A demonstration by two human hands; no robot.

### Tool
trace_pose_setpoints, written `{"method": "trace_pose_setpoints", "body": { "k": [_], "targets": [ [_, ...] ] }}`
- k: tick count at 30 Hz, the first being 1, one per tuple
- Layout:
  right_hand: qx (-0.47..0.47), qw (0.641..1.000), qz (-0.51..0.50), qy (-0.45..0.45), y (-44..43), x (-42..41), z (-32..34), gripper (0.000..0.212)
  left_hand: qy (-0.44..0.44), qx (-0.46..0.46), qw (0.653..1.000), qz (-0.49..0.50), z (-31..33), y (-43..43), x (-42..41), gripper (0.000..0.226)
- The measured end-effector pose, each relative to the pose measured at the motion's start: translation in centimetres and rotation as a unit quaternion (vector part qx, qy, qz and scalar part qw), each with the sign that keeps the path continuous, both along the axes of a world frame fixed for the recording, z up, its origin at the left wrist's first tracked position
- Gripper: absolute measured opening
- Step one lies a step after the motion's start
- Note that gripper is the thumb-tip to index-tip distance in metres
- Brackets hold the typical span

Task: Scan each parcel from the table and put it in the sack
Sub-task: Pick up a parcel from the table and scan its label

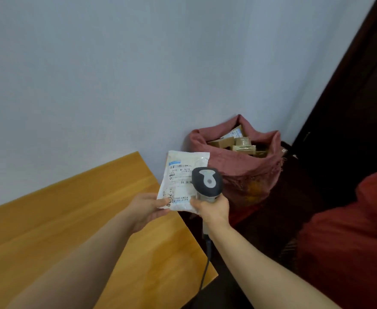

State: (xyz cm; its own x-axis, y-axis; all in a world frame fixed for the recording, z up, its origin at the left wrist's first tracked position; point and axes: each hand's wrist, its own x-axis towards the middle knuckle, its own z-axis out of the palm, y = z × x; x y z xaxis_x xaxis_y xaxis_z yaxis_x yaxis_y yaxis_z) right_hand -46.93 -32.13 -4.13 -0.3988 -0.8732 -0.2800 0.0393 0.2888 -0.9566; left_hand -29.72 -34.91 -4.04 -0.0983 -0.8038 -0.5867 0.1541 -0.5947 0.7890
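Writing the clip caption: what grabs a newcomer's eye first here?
Centre frame, the left hand holds a white parcel while the right hand aims a grey scanner at its label. Behind them, a red sack stands open against the wall, cardboard parcels inside.

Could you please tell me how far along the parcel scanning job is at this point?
Done: several cardboard boxes lie in the open red sack. In hand: the left hand holds a white mailer bag, label up, while the right hand aims the barcode scanner at it. Left: dropping it into the sack. Whether more parcels wait on the wooden table cannot be told.
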Motion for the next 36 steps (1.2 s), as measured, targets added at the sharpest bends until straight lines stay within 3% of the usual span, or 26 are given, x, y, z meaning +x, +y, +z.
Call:
{"method": "trace_pose_setpoints", "body": {
  "k": [5,11,14,17,23,26,29,31,34,36],
  "targets": [
    [0.008,0.996,-0.094,0.002,-4.7,-5.3,0.0,0.032,-0.042,0.007,0.998,-0.047,-0.8,-4.5,-4.0,0.014],
    [-0.014,0.977,-0.197,0.075,-11.5,-14.7,-0.7,0.047,-0.207,-0.040,0.971,-0.109,-3.0,-10.7,-9.2,0.018],
    [-0.027,0.975,-0.205,0.080,-15.9,-19.3,-1.8,0.045,-0.339,-0.127,0.916,-0.171,-4.2,-15.2,-12.6,0.026],
    [-0.042,0.976,-0.192,0.091,-20.0,-23.3,-3.0,0.045,-0.459,-0.200,0.834,-0.233,-5.7,-20.1,-16.8,0.039],
    [-0.038,0.987,-0.141,0.072,-26.5,-29.4,-5.2,0.043,-0.580,-0.240,0.684,-0.372,-9.1,-29.4,-24.6,0.071],
    [-0.035,0.992,-0.104,0.068,-29.1,-31.1,-6.0,0.042,-0.614,-0.195,0.645,-0.411,-10.8,-32.3,-26.1,0.085],
    [-0.036,0.993,-0.085,0.072,-31.0,-31.7,-6.7,0.042,-0.610,-0.131,0.643,-0.443,-12.3,-33.2,-26.5,0.091],
    [-0.044,0.994,-0.069,0.072,-32.2,-31.4,-6.7,0.043,-0.621,-0.112,0.619,-0.468,-12.9,-33.0,-26.2,0.088],
    [-0.044,0.995,-0.031,0.089,-33.8,-30.2,-6.4,0.044,-0.649,-0.170,0.537,-0.511,-12.4,-31.9,-25.2,0.049],
    [-0.025,0.993,0.009,0.118,-34.6,-28.9,-5.9,0.044,-0.646,-0.218,0.506,-0.528,-11.4,-31.1,-24.2,0.035]
  ]
}}
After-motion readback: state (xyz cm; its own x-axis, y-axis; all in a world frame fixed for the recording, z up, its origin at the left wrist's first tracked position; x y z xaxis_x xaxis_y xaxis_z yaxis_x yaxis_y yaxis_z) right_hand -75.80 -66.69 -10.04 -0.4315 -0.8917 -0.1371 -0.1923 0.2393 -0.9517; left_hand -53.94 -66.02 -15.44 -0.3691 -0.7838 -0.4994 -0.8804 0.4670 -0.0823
